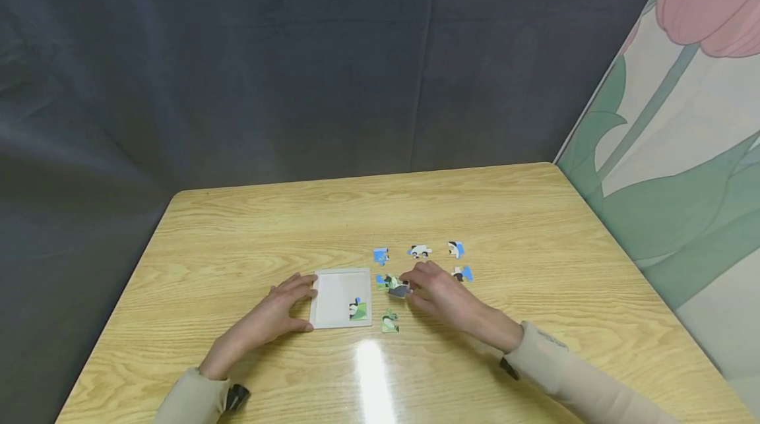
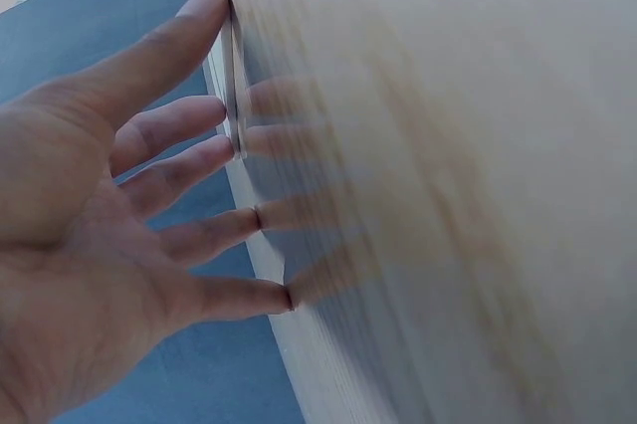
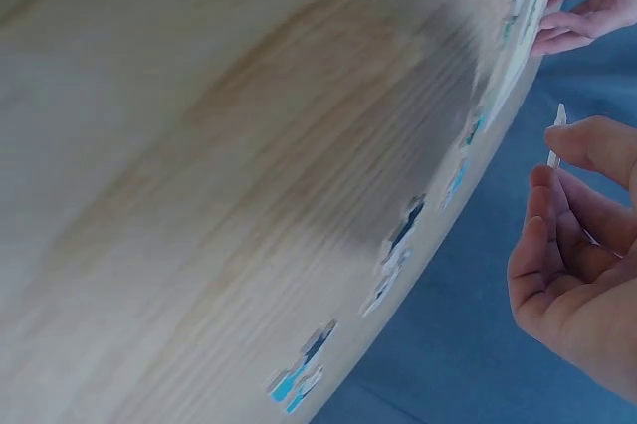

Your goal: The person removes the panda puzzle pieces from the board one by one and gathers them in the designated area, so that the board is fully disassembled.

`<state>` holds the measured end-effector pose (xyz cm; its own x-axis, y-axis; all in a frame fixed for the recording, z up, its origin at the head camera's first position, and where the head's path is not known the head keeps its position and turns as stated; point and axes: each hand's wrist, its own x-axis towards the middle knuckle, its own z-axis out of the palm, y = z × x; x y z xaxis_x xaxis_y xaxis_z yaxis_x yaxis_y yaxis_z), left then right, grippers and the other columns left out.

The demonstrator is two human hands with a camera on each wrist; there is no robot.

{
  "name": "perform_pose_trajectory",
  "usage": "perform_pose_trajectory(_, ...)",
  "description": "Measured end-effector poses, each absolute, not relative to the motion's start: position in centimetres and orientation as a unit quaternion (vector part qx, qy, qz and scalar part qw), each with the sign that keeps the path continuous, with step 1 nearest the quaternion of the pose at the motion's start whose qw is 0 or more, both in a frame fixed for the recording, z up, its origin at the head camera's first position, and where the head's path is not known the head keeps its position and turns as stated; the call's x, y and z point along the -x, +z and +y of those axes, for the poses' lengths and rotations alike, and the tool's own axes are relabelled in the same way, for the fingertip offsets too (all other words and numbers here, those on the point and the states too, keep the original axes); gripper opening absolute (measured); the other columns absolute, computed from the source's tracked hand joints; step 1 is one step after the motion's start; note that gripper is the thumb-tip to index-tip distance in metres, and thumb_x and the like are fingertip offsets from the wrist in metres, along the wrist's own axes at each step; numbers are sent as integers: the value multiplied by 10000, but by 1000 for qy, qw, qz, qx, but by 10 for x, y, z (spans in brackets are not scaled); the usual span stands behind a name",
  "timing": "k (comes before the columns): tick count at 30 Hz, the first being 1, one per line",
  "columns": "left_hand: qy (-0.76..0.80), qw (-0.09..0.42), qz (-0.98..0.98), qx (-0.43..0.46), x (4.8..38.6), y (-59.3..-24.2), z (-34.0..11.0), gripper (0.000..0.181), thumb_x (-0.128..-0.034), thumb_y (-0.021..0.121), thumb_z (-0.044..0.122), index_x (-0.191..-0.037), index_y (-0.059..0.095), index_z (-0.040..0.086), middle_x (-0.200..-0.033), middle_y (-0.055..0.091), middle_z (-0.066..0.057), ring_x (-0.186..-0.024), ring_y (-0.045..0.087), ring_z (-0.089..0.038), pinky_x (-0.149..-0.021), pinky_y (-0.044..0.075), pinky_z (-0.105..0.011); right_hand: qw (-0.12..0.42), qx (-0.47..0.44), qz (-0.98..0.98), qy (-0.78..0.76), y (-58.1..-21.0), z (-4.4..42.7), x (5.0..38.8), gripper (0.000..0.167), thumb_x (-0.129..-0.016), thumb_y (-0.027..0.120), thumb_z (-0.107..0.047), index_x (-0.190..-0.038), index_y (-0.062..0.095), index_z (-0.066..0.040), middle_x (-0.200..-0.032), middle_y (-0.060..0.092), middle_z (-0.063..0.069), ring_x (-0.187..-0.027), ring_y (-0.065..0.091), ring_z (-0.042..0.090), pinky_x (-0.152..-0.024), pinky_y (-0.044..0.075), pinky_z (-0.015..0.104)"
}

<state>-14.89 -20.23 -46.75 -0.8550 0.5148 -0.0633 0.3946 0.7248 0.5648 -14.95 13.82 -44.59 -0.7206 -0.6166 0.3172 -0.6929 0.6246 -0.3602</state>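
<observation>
A square white puzzle tray [image 1: 332, 299] lies on the table, one green jigsaw piece [image 1: 359, 310] in its lower right corner. My left hand [image 1: 279, 305] is at the tray's left side, thumb and fingertips against the edge; the left wrist view shows the fingers [image 2: 184, 170] spread and fairly straight. Just right of the tray, my right hand [image 1: 439, 292] pinches a jigsaw piece [image 1: 400, 289] between thumb and fingers. That piece is tilted and raised off the table, seen edge-on in the right wrist view [image 3: 557, 135]. Beside it lies a blue-and-green piece [image 1: 381, 281], partly covered.
Loose jigsaw pieces lie right of the tray: a green one [image 1: 389, 322] nearest me, a blue one [image 1: 380, 255], a white-and-black one [image 1: 420, 251], and two with blue at the far right [image 1: 456, 249]. Dark curtain [image 1: 297, 68] hangs behind the wooden table [image 1: 249, 226].
</observation>
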Motion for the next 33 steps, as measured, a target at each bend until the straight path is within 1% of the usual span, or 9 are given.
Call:
perform_pose_trajectory(6, 279, 110, 922, -246, 149, -467, -202, 562, -736, 824, 182, -1225, 611, 4, -1481, 400, -168, -1399, 257, -426, -994, 187, -771, 81, -364, -898, 233, -446, 146, 148, 280, -834, 726, -50, -1101, 673, 11, -912, 645, 34, -856, 605, 150, -725, 550, 227)
perform_pose_trajectory(12, 279, 110, 922, -246, 149, -468, -203, 558, -742, 820, 183, -1229, 609, 8, -1485, 396, -162, -1401, 251, -427, -998, 186, -769, 72, -373, -898, 220, -452, 157, 147, 252, -826, 717, -40, -1073, 685, -1, -887, 648, 22, -814, 584, 123, -706, 534, 228)
perform_pose_trajectory(20, 278, 112, 922, -246, 149, -467, -203, 565, -748, 815, 198, -1235, 605, 5, -1487, 394, -157, -1405, 247, -419, -1003, 184, -764, 56, -398, -891, 212, -461, 171, 143, 222, -829, 730, -65, -1043, 688, -22, -939, 668, 40, -806, 564, 103, -668, 508, 211)
perform_pose_trajectory(27, 280, 114, 921, -246, 149, -467, -203, 562, -752, 813, 189, -1238, 603, 1, -1489, 393, -155, -1407, 239, -422, -1007, 179, -763, 45, -418, -882, 211, -463, 180, 140, 235, -823, 730, -63, -1052, 695, -24, -935, 655, 21, -809, 533, 81, -677, 487, 214)
perform_pose_trajectory(33, 282, 112, 920, -248, 149, -468, -204, 566, -747, 816, 191, -1237, 603, 3, -1487, 394, -159, -1403, 243, -427, -1004, 183, -766, 41, -430, -876, 215, -466, 190, 140, 242, -825, 731, -61, -1063, 698, -36, -942, 639, 2, -808, 514, 63, -659, 469, 190)
